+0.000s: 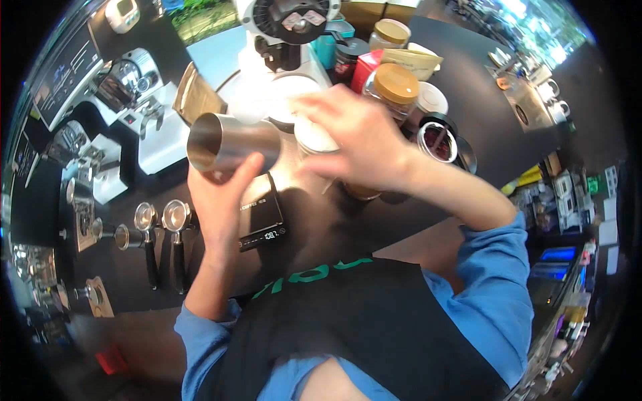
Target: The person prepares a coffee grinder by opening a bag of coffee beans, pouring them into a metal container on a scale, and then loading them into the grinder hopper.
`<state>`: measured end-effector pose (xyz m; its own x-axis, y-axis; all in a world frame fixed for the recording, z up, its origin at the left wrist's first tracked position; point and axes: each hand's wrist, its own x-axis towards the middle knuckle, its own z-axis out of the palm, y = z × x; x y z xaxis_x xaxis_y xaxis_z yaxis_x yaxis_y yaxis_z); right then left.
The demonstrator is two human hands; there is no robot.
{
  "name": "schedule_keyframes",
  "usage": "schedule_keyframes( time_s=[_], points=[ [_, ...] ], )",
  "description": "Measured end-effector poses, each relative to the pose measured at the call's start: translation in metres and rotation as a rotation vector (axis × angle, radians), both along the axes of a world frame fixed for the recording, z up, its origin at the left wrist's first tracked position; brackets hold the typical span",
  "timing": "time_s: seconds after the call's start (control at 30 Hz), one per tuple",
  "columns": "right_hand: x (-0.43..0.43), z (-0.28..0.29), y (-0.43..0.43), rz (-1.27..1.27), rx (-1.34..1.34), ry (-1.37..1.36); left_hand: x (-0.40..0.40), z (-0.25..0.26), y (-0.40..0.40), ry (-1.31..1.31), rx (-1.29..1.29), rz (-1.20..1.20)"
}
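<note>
My left hand (220,195) is wrapped around a brushed metal cup (251,138). The cup lies tilted on its side, its open mouth facing left. My right hand (358,138), blurred by motion, reaches over a white round lid or jar top (315,136); whether the fingers grip it cannot be made out. Below the cup, partly behind my left wrist, rests a black digital coffee scale (261,220) with a lit display. Behind both hands stands a white coffee grinder (288,35), its base washed out by bright light.
Jars with tan lids (396,82) and an open jar of dark contents (437,142) crowd the right side. A brown paper bag (198,95) stands left of the grinder. Two portafilters (176,215) lie at left, near a white espresso grinder (160,130).
</note>
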<state>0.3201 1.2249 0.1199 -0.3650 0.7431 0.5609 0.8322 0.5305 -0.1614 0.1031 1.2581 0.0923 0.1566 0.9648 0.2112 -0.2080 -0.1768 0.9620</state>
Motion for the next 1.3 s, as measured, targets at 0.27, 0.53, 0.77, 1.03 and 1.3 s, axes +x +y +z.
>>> schedule_keyframes(
  time_s=[0.27,0.53,0.77,1.03,1.3],
  points=[
    [0.121,-0.025,0.156,-0.565,-0.143,-0.552,0.022,-0.07,0.13,0.612,0.159,-0.061],
    [0.113,-0.038,0.195,-0.539,-0.351,-0.576,0.073,-0.111,0.184,0.655,0.454,-0.168],
    [0.095,-0.064,0.213,-0.656,-0.479,-0.605,0.085,-0.114,0.195,0.77,0.448,-0.161],
    [0.093,-0.074,0.212,-0.689,-0.513,-0.517,0.096,-0.124,0.223,0.581,0.392,-0.225],
    [0.092,-0.074,0.212,-0.705,-0.501,-0.541,0.103,-0.135,0.237,0.425,0.31,-0.282]
  ],
)
